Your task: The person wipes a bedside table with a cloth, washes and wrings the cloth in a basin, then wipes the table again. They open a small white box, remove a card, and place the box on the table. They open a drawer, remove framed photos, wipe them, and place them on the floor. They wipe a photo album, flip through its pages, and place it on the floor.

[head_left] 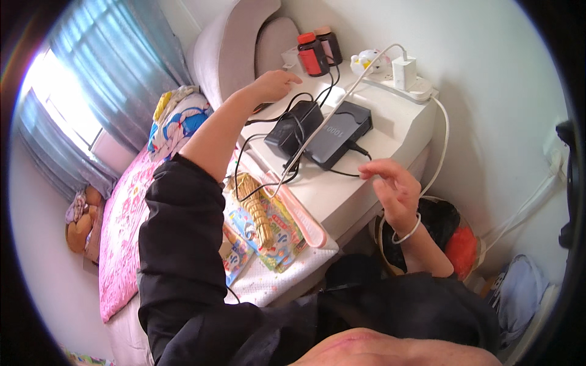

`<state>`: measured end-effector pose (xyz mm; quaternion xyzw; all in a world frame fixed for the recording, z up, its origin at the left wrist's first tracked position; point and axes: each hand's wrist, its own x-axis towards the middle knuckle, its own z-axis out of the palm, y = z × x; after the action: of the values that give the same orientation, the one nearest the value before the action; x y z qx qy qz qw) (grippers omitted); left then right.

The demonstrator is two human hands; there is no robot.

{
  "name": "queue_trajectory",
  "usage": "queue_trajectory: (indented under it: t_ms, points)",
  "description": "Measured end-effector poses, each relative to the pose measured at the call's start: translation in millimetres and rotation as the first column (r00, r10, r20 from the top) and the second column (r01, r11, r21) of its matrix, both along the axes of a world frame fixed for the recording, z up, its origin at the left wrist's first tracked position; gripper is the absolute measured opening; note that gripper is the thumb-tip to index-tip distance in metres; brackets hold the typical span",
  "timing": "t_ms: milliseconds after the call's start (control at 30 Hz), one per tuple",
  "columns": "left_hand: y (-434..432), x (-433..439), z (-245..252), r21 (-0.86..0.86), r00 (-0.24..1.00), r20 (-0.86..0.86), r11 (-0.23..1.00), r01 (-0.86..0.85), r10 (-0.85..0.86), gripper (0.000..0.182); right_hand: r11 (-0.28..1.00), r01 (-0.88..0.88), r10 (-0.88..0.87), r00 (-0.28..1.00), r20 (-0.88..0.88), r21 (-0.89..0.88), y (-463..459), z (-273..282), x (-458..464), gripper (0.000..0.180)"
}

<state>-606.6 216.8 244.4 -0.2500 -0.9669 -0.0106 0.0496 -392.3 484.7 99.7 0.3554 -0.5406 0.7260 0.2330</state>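
Note:
My left hand (274,85) reaches over the white nightstand (403,123), fingers pointing toward a dark bottle with a red cap (313,55). No object shows in that hand. My right hand (397,194) hovers at the nightstand's front edge, fingers curved and apart, with nothing visible between them. Its fingertips are close to a black cord (344,174); whether they touch it is unclear. Between the hands lie a flat black power box (338,135) and a second black box (294,129), tangled in black cords. A white cable (350,91) crosses over both.
A white charger (404,73) sits in a power strip (419,89), beside a small white figurine (368,61). A straw bundle (254,208), colourful printed packs (279,228) and a pink-and-white handle (304,219) lie nearer. Below right stands a bin (478,254); a pink-covered bed (126,238) is left.

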Motion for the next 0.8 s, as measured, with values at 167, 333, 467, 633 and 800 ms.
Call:
queue_trajectory:
  t_ms: [167,333,467,633,800]
  points:
    - [38.2,-56.1,-7.8,-0.109,0.995,0.038,0.990,-0.092,0.097,0.055,0.992,0.033,-0.032,0.999,0.005,-0.124,21.8,-13.5,0.8,0.025]
    - [40.3,-97.9,-27.1,-0.222,0.998,-0.042,0.974,-0.051,0.043,0.056,0.990,0.036,-0.037,0.999,-0.006,-0.137,31.4,-21.2,-17.2,0.025]
    - [39.3,-105.6,-35.2,-0.216,0.999,-0.018,0.975,-0.047,0.044,0.057,0.995,0.055,-0.055,0.998,0.000,-0.079,34.4,-23.4,-24.1,0.024]
    - [26.3,-50.5,-4.6,-0.059,1.000,-0.021,0.998,0.018,-0.019,0.057,0.995,0.058,-0.053,0.997,0.064,-0.082,36.0,-22.7,-12.8,0.021]
    - [-37.4,100.8,37.1,0.260,0.998,0.050,0.965,0.013,-0.027,0.043,0.996,0.048,-0.035,0.984,0.174,-0.071,30.0,-19.9,9.2,0.020]
